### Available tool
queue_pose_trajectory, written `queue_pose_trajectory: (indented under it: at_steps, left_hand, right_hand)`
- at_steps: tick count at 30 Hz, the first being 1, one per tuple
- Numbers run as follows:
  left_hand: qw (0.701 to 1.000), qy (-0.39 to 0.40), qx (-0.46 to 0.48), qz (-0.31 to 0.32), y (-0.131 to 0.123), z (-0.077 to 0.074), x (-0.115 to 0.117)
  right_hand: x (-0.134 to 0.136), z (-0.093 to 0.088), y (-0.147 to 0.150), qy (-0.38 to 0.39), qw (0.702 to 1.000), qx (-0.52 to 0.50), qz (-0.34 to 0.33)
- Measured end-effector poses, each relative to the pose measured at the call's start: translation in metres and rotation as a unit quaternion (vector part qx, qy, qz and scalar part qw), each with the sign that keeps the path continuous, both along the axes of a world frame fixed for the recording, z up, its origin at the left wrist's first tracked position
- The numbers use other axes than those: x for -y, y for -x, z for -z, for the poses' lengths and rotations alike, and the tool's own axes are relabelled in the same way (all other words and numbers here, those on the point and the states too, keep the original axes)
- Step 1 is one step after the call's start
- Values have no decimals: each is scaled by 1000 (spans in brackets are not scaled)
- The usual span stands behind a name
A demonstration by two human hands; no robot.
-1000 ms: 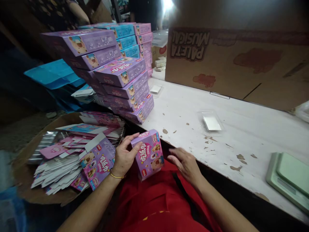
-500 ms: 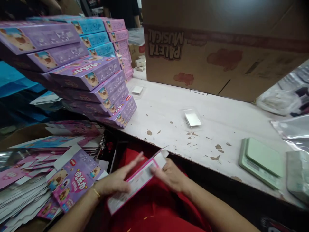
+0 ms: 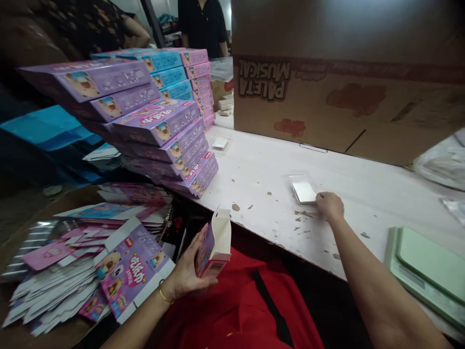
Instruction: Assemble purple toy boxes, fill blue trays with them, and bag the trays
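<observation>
My left hand (image 3: 191,271) is closed around a small purple and pink carton (image 3: 214,242), its open white end tilted up toward me. My right hand (image 3: 331,206) reaches over the white table, fingers pinched at the right edge of a clear plastic packet (image 3: 304,191) with a white square inside. The packet lies on the table. A second clear packet (image 3: 220,143) with a white piece rests farther back, beside the stacked boxes. Below the left hand is a red garment (image 3: 240,300).
Purple, blue and pink boxes (image 3: 156,118) stand stacked at the left. Flat unfolded cartons (image 3: 134,266) fill a cardboard box at lower left. A large brown carton (image 3: 327,97) blocks the back. A pale green scale (image 3: 428,266) sits at right. Two people stand behind.
My right hand has let go of the carton and moved up and right to the packet. My left hand now holds the carton alone, turned more upright with its end open.
</observation>
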State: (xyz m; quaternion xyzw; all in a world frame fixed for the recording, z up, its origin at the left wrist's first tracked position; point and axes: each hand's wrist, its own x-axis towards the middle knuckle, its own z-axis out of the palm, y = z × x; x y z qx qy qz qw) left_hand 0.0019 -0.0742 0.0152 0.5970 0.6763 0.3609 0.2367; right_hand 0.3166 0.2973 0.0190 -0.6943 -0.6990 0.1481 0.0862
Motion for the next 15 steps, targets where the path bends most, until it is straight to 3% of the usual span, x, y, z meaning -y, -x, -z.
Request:
queue_pose_trajectory:
  at_steps: [2, 5, 10, 15]
  left_hand:
    - [1000, 3, -6, -4, 3, 2, -2]
    - [1000, -4, -6, 1, 7, 4, -3]
    - [1000, -7, -14, 18, 12, 8, -9]
    - [995, 20, -68, 73, 14, -2, -10]
  right_hand:
    - [14, -3, 0, -1, 999, -17, -49]
    - [47, -21, 5, -20, 982, -79, -173]
    - [109, -73, 28, 3, 906, -128, -404]
    - [142, -110, 53, 1, 849, -74, -523]
